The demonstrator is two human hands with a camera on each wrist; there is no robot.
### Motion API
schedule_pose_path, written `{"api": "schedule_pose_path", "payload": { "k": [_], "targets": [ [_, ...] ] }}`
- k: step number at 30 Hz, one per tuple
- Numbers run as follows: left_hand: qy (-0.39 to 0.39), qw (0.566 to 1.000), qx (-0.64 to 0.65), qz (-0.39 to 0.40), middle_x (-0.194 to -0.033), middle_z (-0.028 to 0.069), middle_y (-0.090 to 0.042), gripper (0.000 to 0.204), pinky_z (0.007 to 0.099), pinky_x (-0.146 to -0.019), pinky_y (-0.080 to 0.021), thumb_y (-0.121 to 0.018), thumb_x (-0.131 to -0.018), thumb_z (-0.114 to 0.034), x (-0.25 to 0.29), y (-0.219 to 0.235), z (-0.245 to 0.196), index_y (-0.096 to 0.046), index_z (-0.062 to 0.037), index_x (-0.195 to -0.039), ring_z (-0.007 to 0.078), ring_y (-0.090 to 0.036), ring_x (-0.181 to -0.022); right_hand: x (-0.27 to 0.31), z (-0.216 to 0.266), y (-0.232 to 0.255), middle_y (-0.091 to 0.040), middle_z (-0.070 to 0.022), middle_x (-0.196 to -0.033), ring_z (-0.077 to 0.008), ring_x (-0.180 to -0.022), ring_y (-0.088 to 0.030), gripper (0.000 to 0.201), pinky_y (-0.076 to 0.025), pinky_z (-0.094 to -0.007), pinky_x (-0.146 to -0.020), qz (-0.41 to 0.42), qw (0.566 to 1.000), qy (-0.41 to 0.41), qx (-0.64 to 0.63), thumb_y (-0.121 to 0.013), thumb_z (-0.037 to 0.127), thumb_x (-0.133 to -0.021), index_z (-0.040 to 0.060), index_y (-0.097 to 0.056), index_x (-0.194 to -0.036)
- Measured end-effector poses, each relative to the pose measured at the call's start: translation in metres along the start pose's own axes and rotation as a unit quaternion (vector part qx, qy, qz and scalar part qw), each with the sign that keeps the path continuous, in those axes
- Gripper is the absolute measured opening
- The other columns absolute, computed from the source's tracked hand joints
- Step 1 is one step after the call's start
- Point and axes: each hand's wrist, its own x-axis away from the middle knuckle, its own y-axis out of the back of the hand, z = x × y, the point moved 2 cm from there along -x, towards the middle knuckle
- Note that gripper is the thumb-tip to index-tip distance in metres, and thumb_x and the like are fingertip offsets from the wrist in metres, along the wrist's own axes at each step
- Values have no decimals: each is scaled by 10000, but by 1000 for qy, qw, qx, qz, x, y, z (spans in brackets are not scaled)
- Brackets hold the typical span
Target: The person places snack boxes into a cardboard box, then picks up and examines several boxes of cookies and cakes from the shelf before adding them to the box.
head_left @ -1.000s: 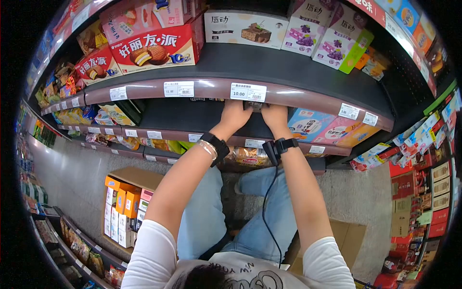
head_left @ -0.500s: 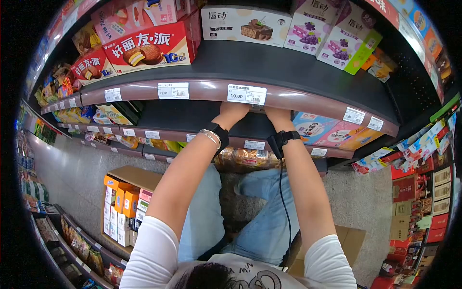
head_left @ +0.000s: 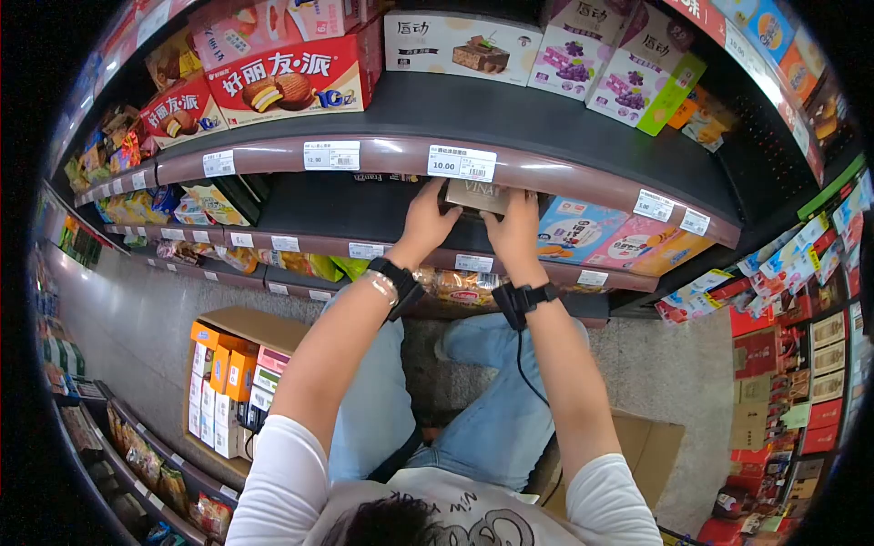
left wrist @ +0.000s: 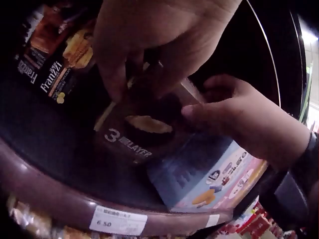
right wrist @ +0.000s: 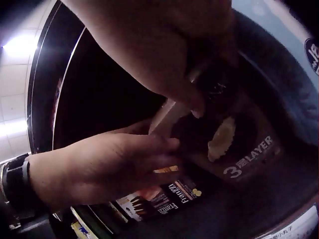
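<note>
On the lower shelf, a dark brown snack box (head_left: 475, 195) marked "3 LAYER" stands between both hands, its top partly under the upper shelf's edge. The left hand (head_left: 430, 221) grips its left side, thumb toward the front. My right hand (head_left: 516, 232) holds the right side, its thumb near the front top edge. The left wrist view shows the box (left wrist: 127, 144) with a pale wafer-like picture, its upper part covered by the left hand (left wrist: 164, 35). In the right wrist view, the right hand (right wrist: 154, 50) bends over the box (right wrist: 244, 159).
Blue and pink snack boxes (head_left: 583, 232) stand right of the hands. Black Franzzi packs (left wrist: 55, 74) lie farther left and back. Overhead, the upper shelf edge (head_left: 382, 156) carries price tags. A carton (head_left: 250, 320) of boxes sits on the floor at left, another carton (head_left: 637, 455) at right.
Both hands have come back from under the upper shelf, and the top of the brown box now shows between them. The head view has shifted slightly.
</note>
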Motion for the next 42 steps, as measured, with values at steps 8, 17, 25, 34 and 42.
{"api": "schedule_pose_path", "payload": {
  "k": [8,17,25,34,42],
  "targets": [
    [61,980,178,57,-1283,111,-427,655,326,-856,-489,-696,-811,-102,76,46,-37,-362,-39,-1370,210,-511,-1103,36,67,74,-497,-176,-1155,-371,-1055,-475,518,-390,-442,-882,15,994,43,-97,-789,53,-615,55,-447,-1005],
    [243,887,376,115,-1188,82,-527,510,306,-973,-388,-630,-895,-251,148,69,-74,-404,-38,-1299,154,-489,-1128,79,57,72,-518,-140,-1257,-180,-965,-584,587,-517,-289,-760,120,904,-162,-378,-769,138,-737,31,-398,-1178],
    [352,758,549,19,-1241,94,-531,481,312,-944,-444,-535,-944,-319,163,90,-72,-420,-14,-1299,173,-529,-1127,148,62,58,-542,-168,-1217,-174,-1009,-572,665,-477,-297,-841,283,774,-278,-493,-715,122,-813,18,-344,-1355],
    [393,755,524,40,-1251,79,-524,483,323,-1005,-380,-551,-935,-286,171,91,-58,-411,-22,-1315,173,-485,-1179,158,72,61,-601,-140,-1143,-158,-924,-612,638,-511,-279,-767,235,816,-307,-430,-743,143,-779,-7,-419,-1308],
    [269,922,276,25,-1411,191,-272,911,360,-1076,-266,-719,-806,-306,180,89,-72,-140,7,-1436,254,-277,-1322,159,107,67,-554,-112,-1165,-202,-980,-595,564,-530,-290,-738,197,916,-179,-300,-702,121,-792,46,-487,-1308]
  ]
}}
